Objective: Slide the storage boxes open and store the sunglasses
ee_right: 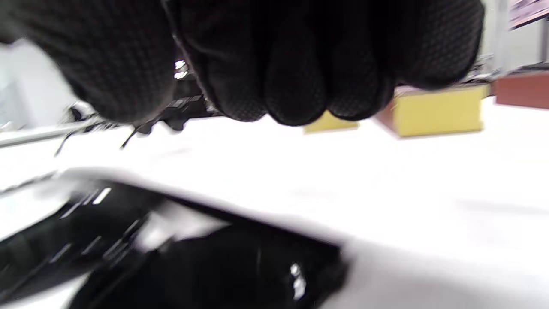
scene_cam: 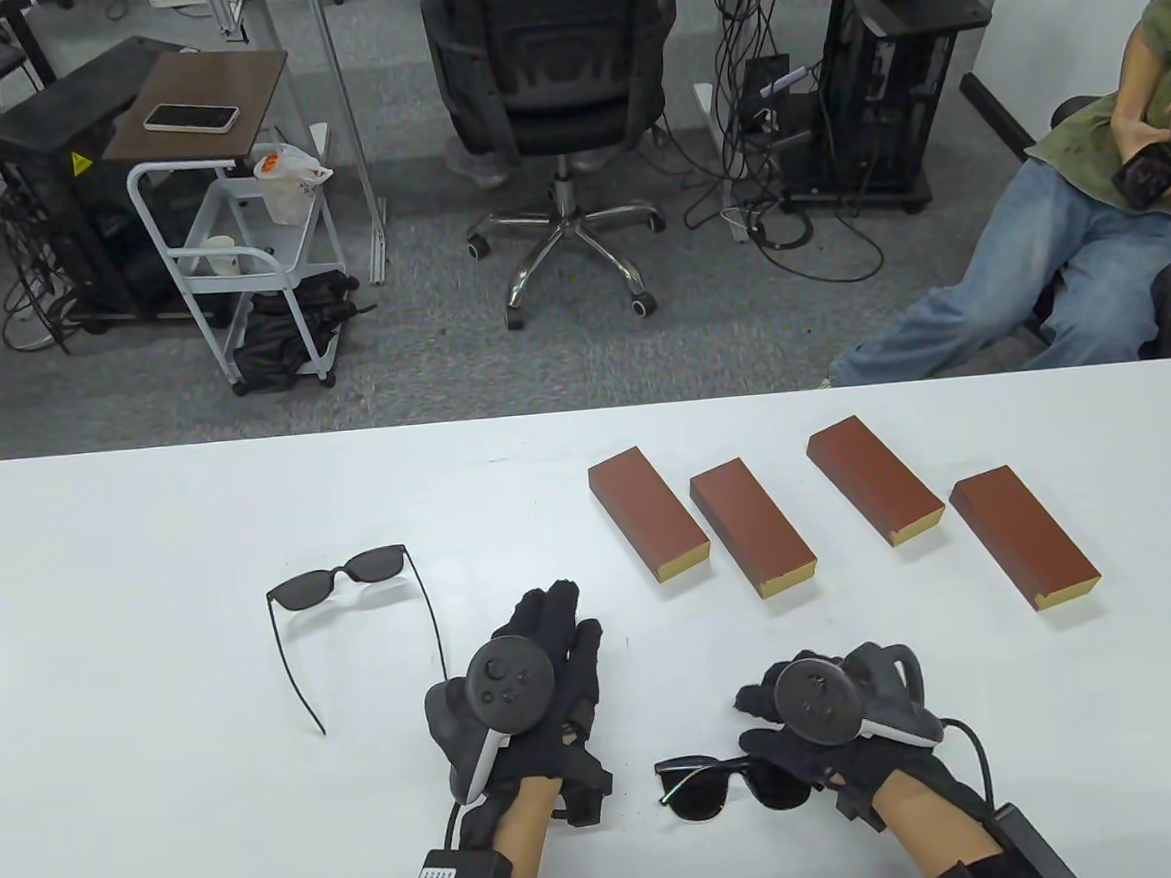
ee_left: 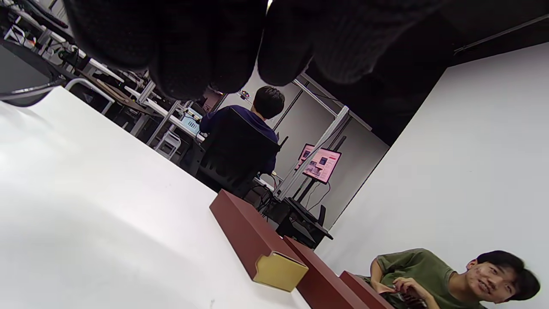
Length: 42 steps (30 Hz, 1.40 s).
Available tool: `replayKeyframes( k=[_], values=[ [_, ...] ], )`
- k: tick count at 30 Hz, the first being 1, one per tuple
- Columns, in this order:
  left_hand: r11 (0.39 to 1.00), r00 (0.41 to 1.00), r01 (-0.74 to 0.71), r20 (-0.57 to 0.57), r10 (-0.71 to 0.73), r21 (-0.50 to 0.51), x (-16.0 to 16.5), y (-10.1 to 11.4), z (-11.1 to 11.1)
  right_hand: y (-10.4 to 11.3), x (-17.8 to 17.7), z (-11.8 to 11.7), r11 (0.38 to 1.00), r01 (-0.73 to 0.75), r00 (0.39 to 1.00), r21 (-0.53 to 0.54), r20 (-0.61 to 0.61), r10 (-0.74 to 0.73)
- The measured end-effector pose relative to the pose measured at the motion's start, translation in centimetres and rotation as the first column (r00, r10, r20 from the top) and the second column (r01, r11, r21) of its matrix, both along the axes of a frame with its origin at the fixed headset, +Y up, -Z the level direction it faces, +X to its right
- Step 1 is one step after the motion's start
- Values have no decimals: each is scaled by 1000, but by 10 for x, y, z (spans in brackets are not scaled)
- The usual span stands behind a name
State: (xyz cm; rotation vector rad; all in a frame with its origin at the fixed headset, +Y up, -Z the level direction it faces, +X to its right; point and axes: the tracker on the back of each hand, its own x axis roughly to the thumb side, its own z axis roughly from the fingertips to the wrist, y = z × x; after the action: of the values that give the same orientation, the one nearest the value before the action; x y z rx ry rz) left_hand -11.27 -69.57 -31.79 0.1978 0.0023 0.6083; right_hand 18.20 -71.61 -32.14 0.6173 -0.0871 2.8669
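White desk (scene_cam: 169,789) w/ four red-brown storage boxes (scene_cam: 648,518) in a row at right, all closed. Left hand (scene_cam: 528,689) rests flat, fingers straight, holding nothing. Right hand (scene_cam: 826,723) has fingers curled, over folded sunglasses (scene_cam: 715,786) at the near edge; actual grip cannot be told. Second sunglasses (scene_cam: 340,586), arms unfolded, lie at left, apart from both hands.

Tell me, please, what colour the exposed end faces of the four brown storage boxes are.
Mustard yellow, clearest in the left wrist view on the nearest brown storage box.
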Motion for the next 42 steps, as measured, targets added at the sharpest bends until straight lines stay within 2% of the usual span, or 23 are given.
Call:
replayKeyframes(
  k=[5, 9, 12, 14, 16, 22, 25, 28, 32, 35, 39, 42],
  values=[
    [995, 995, 101, -8, -101, -7, 3, 2, 2, 23, 55, -37, 986, 16, 966, 166, 251, -58],
    [983, 983, 183, 0, -183, 2, 6, 3, 3, 30, 95, -77, 980, -25, 894, 197, 443, -66],
    [973, 973, 230, 5, -230, 11, 8, 2, 4, 26, 116, -106, 991, -42, 818, 125, 573, -38],
    [968, 968, 251, 11, -252, 12, 9, 1, 4, 20, 124, -121, 996, -44, 789, 75, 615, -12],
    [965, 965, 261, 13, -261, 8, 10, 0, 4, 10, 134, -141, 999, -36, 726, -22, 686, 42],
    [960, 960, 279, 17, -279, -11, 11, -4, 5, -15, 149, -176, 985, 12, 637, -170, 761, 124],
    [957, 957, 291, 15, -290, -23, 11, -7, 4, -23, 153, -188, 970, 19, 620, -244, 764, 180],
    [957, 958, 287, 12, -286, -40, 9, -9, 3, -32, 152, -199, 954, 66, 633, -292, 752, 186],
    [960, 961, 276, -1, -277, -45, 5, -10, 1, -42, 145, -206, 950, 39, 655, -311, 726, 210],
    [959, 960, 280, -9, -281, -52, 1, -13, 0, -42, 141, -207, 968, 2, 656, -250, 731, 187],
    [955, 956, 292, -4, -292, -46, 0, -14, 0, -39, 139, -203, 973, -4, 664, -233, 726, 176],
    [955, 955, 295, 8, -295, -23, 1, -13, 0, -30, 139, -193, 987, -23, 682, -156, 720, 130]
  ],
)
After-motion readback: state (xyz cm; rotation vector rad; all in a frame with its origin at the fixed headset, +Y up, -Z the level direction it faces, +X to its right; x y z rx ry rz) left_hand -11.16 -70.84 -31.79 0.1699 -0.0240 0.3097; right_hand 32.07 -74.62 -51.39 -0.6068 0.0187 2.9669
